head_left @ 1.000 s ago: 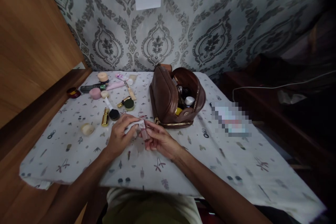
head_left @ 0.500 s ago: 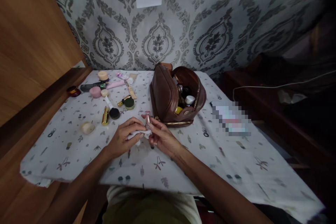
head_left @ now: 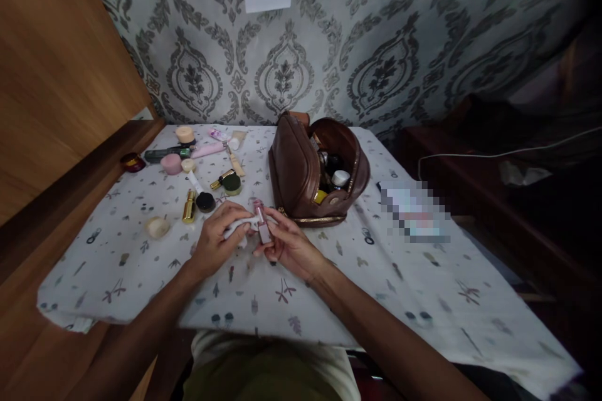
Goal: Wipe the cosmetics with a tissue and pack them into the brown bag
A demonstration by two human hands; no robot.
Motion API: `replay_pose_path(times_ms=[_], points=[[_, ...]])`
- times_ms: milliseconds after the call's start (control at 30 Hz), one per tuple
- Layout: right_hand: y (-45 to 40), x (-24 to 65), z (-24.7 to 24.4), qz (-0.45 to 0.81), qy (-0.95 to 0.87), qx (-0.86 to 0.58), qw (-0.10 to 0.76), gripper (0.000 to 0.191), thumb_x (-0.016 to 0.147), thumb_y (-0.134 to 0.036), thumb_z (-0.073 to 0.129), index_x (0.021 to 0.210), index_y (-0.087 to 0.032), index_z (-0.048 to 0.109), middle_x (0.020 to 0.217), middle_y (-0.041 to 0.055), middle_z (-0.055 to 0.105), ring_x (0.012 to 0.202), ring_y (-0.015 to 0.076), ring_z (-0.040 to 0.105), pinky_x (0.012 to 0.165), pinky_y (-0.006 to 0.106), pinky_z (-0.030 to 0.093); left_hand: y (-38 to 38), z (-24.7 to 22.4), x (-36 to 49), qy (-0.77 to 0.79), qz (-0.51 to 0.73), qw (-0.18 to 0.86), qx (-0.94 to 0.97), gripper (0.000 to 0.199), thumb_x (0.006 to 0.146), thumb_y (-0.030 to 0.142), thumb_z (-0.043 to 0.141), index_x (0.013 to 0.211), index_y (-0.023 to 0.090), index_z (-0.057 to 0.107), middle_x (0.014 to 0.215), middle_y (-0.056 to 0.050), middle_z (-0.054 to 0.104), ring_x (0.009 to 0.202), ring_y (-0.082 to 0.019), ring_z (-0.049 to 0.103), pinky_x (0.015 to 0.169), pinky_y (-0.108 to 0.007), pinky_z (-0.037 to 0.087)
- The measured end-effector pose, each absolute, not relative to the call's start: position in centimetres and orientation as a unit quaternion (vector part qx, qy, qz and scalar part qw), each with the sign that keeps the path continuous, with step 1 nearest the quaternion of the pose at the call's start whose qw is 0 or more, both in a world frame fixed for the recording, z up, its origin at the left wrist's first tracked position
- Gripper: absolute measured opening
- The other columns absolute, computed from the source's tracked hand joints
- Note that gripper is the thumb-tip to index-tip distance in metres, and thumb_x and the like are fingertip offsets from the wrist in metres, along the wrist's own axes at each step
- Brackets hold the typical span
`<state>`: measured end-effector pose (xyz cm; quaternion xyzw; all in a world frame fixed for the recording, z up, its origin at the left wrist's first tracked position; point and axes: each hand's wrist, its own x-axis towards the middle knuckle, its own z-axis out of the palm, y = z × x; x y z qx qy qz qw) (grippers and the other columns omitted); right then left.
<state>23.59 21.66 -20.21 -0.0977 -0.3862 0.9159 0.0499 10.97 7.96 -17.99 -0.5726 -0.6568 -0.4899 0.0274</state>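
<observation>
A small pink tube with a clear lower part (head_left: 263, 225) stands tilted between my hands, near the table's front. My right hand (head_left: 291, 243) grips it from the right side with its fingers. My left hand (head_left: 222, 237) is closed round a crumpled white cloth or tissue (head_left: 239, 226), which touches the tube's left side. Just beyond my hands sits a brown bag (head_left: 294, 169), unzipped, with a white-lidded jar (head_left: 340, 178) and a yellow item (head_left: 320, 196) inside.
Gold tubes (head_left: 189, 207), a black-lidded jar (head_left: 205, 202), a green jar (head_left: 232, 184), a pink jar (head_left: 171, 164) and several other cosmetics lie on the left of the patterned tablecloth (head_left: 263, 319). A blurred phone-like object (head_left: 416, 213) lies at the right.
The pink tube has turned and shows more of its length. My left hand has shifted slightly left and up with the white cloth.
</observation>
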Motion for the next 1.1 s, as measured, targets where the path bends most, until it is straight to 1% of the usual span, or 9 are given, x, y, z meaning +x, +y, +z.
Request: replay_pose_path(times_ms=[100, 267, 367, 500, 700, 800, 900, 967, 1100], points=[[21.6, 23.5, -20.1, 0.916, -0.379, -0.112, 0.074, 0.054, 0.072, -0.042, 0.081, 0.118, -0.026, 0.058, 0.076, -0.0020, 0.068, 0.059, 0.0152, 0.070, 0.040, 0.017, 0.038, 7.8, -18.0, 11.2, -0.632, -0.477, 0.005, -0.611, 0.015, 0.092, 0.019, 0.057, 0.103, 0.019, 0.067, 0.098, -0.007, 0.062, 0.093, -0.018, 0.062, 0.083, -0.032, 0.050], [21.5, 23.5, -20.0, 0.913, -0.384, -0.104, 0.093, 0.046, 0.072, -0.041, 0.082, 0.110, -0.025, 0.064, 0.083, -0.0022, 0.066, 0.055, 0.0102, 0.067, 0.041, 0.016, 0.041, 7.9, -18.0, 11.3, -0.624, -0.455, -0.012, -0.635, 0.017, 0.093, 0.018, 0.056, 0.105, 0.018, 0.067, 0.101, -0.009, 0.062, 0.097, -0.018, 0.061, 0.084, -0.032, 0.050], [21.5, 23.5, -20.1, 0.912, -0.391, -0.096, 0.078, 0.043, 0.075, -0.042, 0.079, 0.110, -0.023, 0.064, 0.079, -0.0019, 0.064, 0.055, 0.0107, 0.067, 0.040, 0.016, 0.040, 8.0, -18.1, 11.2, -0.651, -0.471, 0.017, -0.596, 0.015, 0.092, 0.019, 0.057, 0.103, 0.018, 0.066, 0.097, -0.007, 0.062, 0.093, -0.018, 0.061, 0.083, -0.032, 0.050], [21.6, 23.5, -20.3, 0.914, -0.392, -0.084, 0.057, 0.045, 0.076, -0.044, 0.078, 0.113, -0.023, 0.063, 0.086, 0.0011, 0.066, 0.061, 0.0124, 0.069, 0.043, 0.017, 0.043, 8.1, -18.2, 11.0, -0.665, -0.486, 0.038, -0.566, 0.014, 0.092, 0.019, 0.057, 0.103, 0.018, 0.066, 0.095, -0.006, 0.063, 0.091, -0.017, 0.061, 0.081, -0.031, 0.049], [21.3, 23.5, -20.4, 0.897, -0.433, -0.075, 0.053, 0.049, 0.079, -0.052, 0.073, 0.118, -0.026, 0.060, 0.085, -0.0013, 0.063, 0.057, 0.0102, 0.066, 0.046, 0.018, 0.045, 8.0, -18.2, 11.4, -0.634, -0.477, -0.054, -0.606, 0.013, 0.092, 0.024, 0.057, 0.094, 0.018, 0.069, 0.093, -0.006, 0.065, 0.087, -0.017, 0.063, 0.078, -0.029, 0.050], [21.0, 23.6, -20.4, 0.848, -0.525, -0.041, 0.067, 0.055, 0.080, -0.058, 0.068, 0.125, -0.028, 0.057, 0.097, 0.0014, 0.062, 0.063, 0.0108, 0.067, 0.048, 0.018, 0.046, 8.1, -18.1, 11.5, -0.683, -0.513, -0.092, -0.511, 0.015, 0.093, 0.031, 0.056, 0.098, 0.019, 0.063, 0.080, -0.001, 0.066, 0.075, -0.015, 0.063, 0.071, -0.026, 0.050], [20.8, 23.9, -20.3, 0.791, -0.606, -0.016, 0.089, 0.055, 0.085, -0.061, 0.059, 0.129, -0.028, 0.054, 0.107, 0.0044, 0.059, 0.071, 0.0122, 0.066, 0.050, 0.019, 0.046, 8.3, -17.6, 11.5, -0.700, -0.526, -0.123, -0.466, 0.021, 0.092, 0.036, 0.055, 0.103, 0.019, 0.060, 0.081, -0.001, 0.068, 0.076, -0.016, 0.065, 0.072, -0.027, 0.051], [21.0, 24.2, -19.9, 0.749, -0.652, -0.015, 0.121, 0.047, 0.089, -0.059, 0.053, 0.122, -0.026, 0.058, 0.101, 0.0042, 0.057, 0.073, 0.0125, 0.061, 0.054, 0.020, 0.047, 8.5, -16.9, 11.5, -0.696, -0.509, -0.139, -0.487, 0.021, 0.092, 0.037, 0.055, 0.099, 0.019, 0.063, 0.087, -0.003, 0.070, 0.081, -0.018, 0.066, 0.074, -0.028, 0.052], [22.0, 25.6, -17.7, 0.607, -0.765, 0.002, 0.216, 0.028, 0.095, -0.043, 0.050, 0.098, -0.020, 0.065, 0.092, 0.0045, 0.055, 0.090, 0.0172, 0.054, 0.079, 0.029, 0.048, 9.1, -14.9, 11.9, -0.685, -0.471, -0.134, -0.539, 0.017, 0.092, 0.036, 0.058, 0.094, 0.021, 0.066, 0.088, -0.002, 0.071, 0.083, -0.018, 0.066, 0.072, -0.025, 0.052]])
